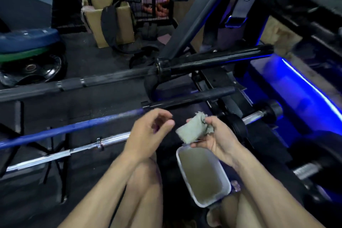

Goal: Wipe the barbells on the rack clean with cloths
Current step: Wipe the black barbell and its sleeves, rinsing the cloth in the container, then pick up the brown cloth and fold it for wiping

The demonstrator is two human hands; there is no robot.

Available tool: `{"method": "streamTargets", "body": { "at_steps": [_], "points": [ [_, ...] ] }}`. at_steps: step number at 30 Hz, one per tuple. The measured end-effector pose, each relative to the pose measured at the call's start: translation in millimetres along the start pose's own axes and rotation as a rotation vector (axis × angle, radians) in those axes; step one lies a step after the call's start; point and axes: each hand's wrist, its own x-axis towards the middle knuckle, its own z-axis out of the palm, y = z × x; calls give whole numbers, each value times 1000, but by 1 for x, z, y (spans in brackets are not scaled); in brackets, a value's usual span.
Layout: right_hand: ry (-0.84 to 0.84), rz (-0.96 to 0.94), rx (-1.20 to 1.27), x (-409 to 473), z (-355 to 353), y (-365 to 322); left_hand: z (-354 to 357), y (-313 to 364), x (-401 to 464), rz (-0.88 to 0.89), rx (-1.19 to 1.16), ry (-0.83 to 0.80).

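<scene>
Grey cloth (192,129) in right hand (215,136), above tub (224,181)

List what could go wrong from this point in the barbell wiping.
1. The cloth is held by the right hand directly over the white tub of murky liquid; if wet, it may drip onto the floor on its way to the bars.
2. The tub sits between the knees, so shifting a leg could tip it.
3. The left hand holds nothing, so the blue bar might roll when wiped.
</scene>
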Motion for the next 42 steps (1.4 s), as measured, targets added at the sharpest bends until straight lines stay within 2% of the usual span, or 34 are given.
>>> {"method": "streamTargets", "body": {
  "at_steps": [2,4,6,8,11,16,20,25,32,35,42],
  "points": [
    [-20,-22,16,-27,0,0,6,27,-18,96,55,-106],
    [-53,-36,25,-52,-1,1,12,43,-32,178,239,-207],
    [-67,-41,39,-77,-1,3,15,53,-44,188,316,-236],
    [-66,-46,48,-101,-5,5,16,62,-57,156,271,-240],
    [-58,-70,-42,-128,-19,12,19,81,-76,59,144,-290],
    [48,-93,-99,-143,-46,39,39,95,-91,-276,-264,-278],
    [78,-133,-112,-137,-55,56,61,83,-88,-449,-385,-267],
    [147,-82,-104,-95,-68,78,87,34,-76,-605,-386,-318],
    [395,228,-133,-11,-87,146,148,-92,-65,-928,-229,-312],
    [435,307,-145,23,-97,178,169,-143,-67,-1054,-178,-297],
    [467,385,-336,89,-119,245,201,-234,-61,-1156,-61,-291]
  ]
}}
